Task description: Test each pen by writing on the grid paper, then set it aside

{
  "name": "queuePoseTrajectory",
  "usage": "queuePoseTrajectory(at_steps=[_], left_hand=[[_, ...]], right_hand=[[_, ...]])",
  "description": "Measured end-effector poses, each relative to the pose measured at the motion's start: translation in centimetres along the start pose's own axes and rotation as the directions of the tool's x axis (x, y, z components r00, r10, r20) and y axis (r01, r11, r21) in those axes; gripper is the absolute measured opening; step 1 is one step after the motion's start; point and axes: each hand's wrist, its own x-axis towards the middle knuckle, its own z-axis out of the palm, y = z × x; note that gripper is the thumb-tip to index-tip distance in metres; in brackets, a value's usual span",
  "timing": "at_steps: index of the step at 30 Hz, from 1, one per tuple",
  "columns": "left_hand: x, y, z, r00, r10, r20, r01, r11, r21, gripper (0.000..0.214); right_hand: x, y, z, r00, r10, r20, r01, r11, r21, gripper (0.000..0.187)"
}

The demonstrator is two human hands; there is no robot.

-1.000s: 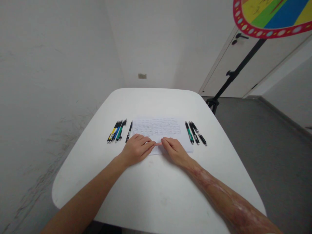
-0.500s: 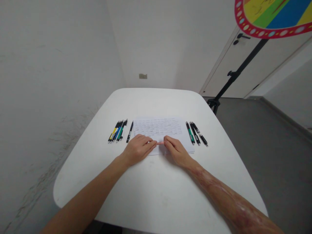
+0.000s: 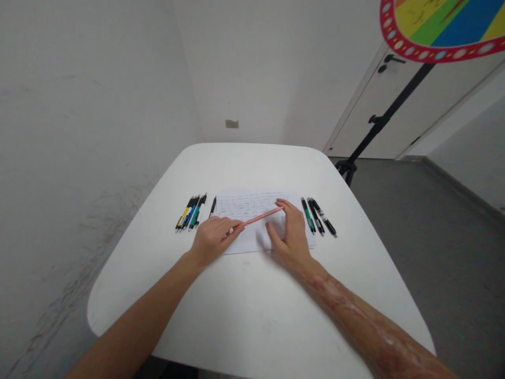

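Observation:
A slim pink pen [image 3: 262,216] slants above the written paper [image 3: 246,202], its far end up and to the right. My left hand [image 3: 213,235] is closed, pinching the pen's near end between thumb and fingers. My right hand [image 3: 291,231] is open, thumb and fingers spread apart. Its fingertips are at the pen's far end; whether they touch it I cannot tell. The paper lies flat under both hands, with lines of handwriting on its upper part.
Several pens [image 3: 191,212] in yellow, blue, green and black lie left of the paper. A black pen [image 3: 213,206] lies at its left edge, partly hidden by my left hand. Three pens [image 3: 314,217] lie to the right. A colourful wheel [image 3: 442,29] stands beyond the white table [image 3: 252,310].
My right hand has opened and shifted slightly right, exposing most of the pink pen. My left hand has moved a little left, still gripping it. The pen's right end is now higher.

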Motion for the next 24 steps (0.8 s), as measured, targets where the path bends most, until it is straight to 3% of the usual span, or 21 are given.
queuePoseTrajectory(at_steps=[3,5,7,11,15,19,21,24], left_hand=[[-0.1,0.1,0.1,1.0,-0.001,-0.018,0.001,1.0,0.008,0.019],[-0.1,0.2,0.1,1.0,0.001,-0.017,-0.001,1.0,0.021,0.018],[-0.2,0.3,0.1,1.0,0.009,-0.016,-0.009,1.0,0.023,0.018],[-0.3,1.0,0.2,0.999,0.036,-0.039,-0.037,0.999,-0.023,0.015],[-0.4,1.4,0.5,0.997,0.033,-0.077,-0.037,0.998,-0.047,0.014],[-0.7,0.7,0.6,0.999,-0.023,-0.034,0.021,0.999,-0.041,0.02],[-0.8,0.0,0.5,0.998,-0.065,-0.004,0.065,0.997,-0.034,0.023],[-0.9,-1.1,0.6,0.99,-0.134,0.034,0.134,0.991,0.002,0.022]], right_hand=[[-0.1,-0.4,-0.1,0.999,-0.04,-0.014,0.038,0.99,-0.133,0.084],[-0.1,-0.5,-0.1,0.998,-0.066,-0.02,0.062,0.984,-0.168,0.091],[-0.1,-0.6,0.0,0.989,-0.134,0.058,0.141,0.976,-0.167,0.084],[-0.1,-1.1,0.2,0.93,-0.226,0.291,0.264,0.96,-0.097,0.051],[0.0,-0.9,0.5,0.908,-0.255,0.331,0.273,0.962,-0.007,0.03],[0.2,-0.2,0.5,0.957,-0.154,0.245,0.127,0.985,0.119,0.02],[0.5,-0.1,0.3,0.989,-0.002,0.149,-0.03,0.977,0.21,0.02],[1.9,-0.6,-0.1,0.968,0.244,0.058,-0.246,0.873,0.421,0.032]])
